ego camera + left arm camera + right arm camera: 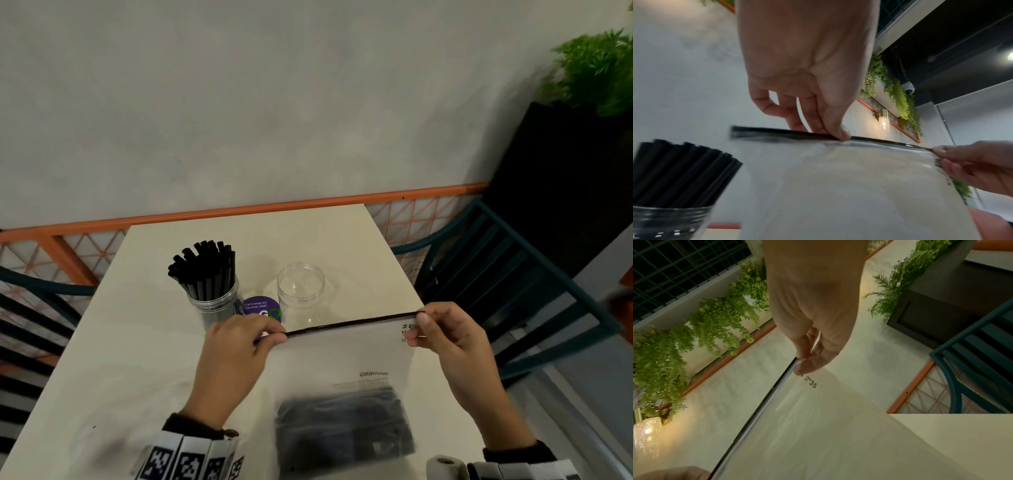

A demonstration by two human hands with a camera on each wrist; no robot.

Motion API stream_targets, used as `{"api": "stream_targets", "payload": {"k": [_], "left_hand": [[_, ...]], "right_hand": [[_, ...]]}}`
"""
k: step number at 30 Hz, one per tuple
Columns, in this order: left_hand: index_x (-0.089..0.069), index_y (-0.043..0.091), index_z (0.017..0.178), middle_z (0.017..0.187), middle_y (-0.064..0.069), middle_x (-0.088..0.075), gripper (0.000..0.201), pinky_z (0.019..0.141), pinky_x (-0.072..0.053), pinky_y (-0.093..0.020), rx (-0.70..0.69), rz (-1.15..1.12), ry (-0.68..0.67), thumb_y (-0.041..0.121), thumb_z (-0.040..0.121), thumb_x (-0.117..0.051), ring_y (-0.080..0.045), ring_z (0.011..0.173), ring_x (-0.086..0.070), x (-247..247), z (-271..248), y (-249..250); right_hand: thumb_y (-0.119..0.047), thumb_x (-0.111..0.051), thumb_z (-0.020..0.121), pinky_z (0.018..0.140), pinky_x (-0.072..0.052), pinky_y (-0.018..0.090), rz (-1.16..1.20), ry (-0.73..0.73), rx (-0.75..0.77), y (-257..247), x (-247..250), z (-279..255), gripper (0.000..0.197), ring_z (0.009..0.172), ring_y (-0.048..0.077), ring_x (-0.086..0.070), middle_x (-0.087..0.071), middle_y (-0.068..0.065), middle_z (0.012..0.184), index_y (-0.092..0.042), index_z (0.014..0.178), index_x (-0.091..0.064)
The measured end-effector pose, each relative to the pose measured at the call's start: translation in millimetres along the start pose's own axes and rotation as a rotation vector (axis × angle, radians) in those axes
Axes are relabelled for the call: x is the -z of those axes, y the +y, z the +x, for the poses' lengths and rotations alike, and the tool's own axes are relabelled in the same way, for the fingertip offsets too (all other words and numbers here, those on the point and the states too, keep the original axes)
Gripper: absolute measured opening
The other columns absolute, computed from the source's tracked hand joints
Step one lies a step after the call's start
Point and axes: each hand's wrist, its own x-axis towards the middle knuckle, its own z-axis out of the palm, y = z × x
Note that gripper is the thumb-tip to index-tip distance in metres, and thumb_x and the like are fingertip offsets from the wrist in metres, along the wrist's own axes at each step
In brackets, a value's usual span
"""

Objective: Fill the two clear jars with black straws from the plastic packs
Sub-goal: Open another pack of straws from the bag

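Frosted clear plastic zip pack (342, 370) with black straws (342, 425) bunched at its bottom, held up over cream worktop (113, 359). Left hand (233, 356) grip pinches black zip strip (349, 323); right hand (455, 339) grip pinches pack's top right corner. Beyond: clear jar full of black straws (212, 291), round purple sticker (262, 306), empty clear jar (300, 286). Teal slatted chairs (507, 274) either side, orange rail (239, 210), grey wall, green plant (596, 68) far right.

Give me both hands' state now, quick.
Left hand: pinching the plastic pack at its black top strip.
Right hand: pinching the same pack's top right corner.
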Motion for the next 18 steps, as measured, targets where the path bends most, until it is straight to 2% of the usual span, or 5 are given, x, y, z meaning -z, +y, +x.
{"api": "stream_targets", "payload": {"k": [4,7,11,14,18], "left_hand": [[-0.068,0.026,0.075,0.069,0.014,-0.065,0.004,0.065,-0.049,-0.037,0.117,0.049,0.042,0.027,0.074,-0.072,-0.011,0.064,-0.056,20.0,-5.1,-13.6],[-0.067,0.019,0.077,0.074,0.004,-0.068,0.009,0.061,-0.043,-0.024,0.182,0.051,0.061,0.011,0.076,-0.071,-0.011,0.065,-0.054,28.5,-6.8,-25.6],[-0.06,0.018,0.076,0.078,0.003,-0.065,0.014,0.061,-0.042,-0.005,0.298,-0.156,0.054,0.005,0.08,-0.065,0.004,0.078,-0.057,22.2,-7.1,-27.2],[-0.058,0.016,0.076,0.079,0.002,-0.062,0.011,0.059,-0.041,-0.013,0.376,-0.206,0.026,0.022,0.08,-0.067,-0.011,0.071,-0.058,11.4,-7.4,-20.2],[-0.062,0.019,0.096,0.101,-0.009,-0.055,0.029,0.078,-0.036,-0.041,0.317,0.208,0.092,0.03,0.072,-0.074,-0.031,0.093,-0.047,-10.0,-9.8,-12.5]], "right_hand": [[-0.028,-0.06,0.078,0.065,-0.056,0.025,0.028,0.059,0.01,0.0,7.3,4.5,0.015,0.063,0.014,-0.064,-0.067,0.006,0.067,-0.013,0.081,-0.063],[-0.048,-0.065,0.071,0.066,-0.056,0.023,0.014,0.042,0.023,1.0,7.6,4.6,0.034,0.064,0.013,-0.063,-0.067,0.005,0.068,-0.016,0.082,-0.063],[-0.021,-0.058,0.084,0.071,-0.054,0.029,-0.043,-0.01,0.01,-1.6,-3.7,-0.5,0.012,0.068,0.018,-0.061,-0.065,0.005,0.068,-0.009,0.085,-0.061],[-0.026,-0.066,0.074,0.063,-0.049,0.021,-0.102,-0.072,0.015,-5.5,-12.3,-5.5,0.017,0.065,0.018,-0.057,-0.063,0.011,0.069,-0.01,0.079,-0.062],[-0.017,-0.072,0.076,0.065,-0.05,0.028,-0.177,-0.085,-0.001,-1.5,-20.0,-8.5,0.01,0.065,0.018,-0.058,-0.066,0.005,0.069,-0.021,0.071,-0.063]]}}
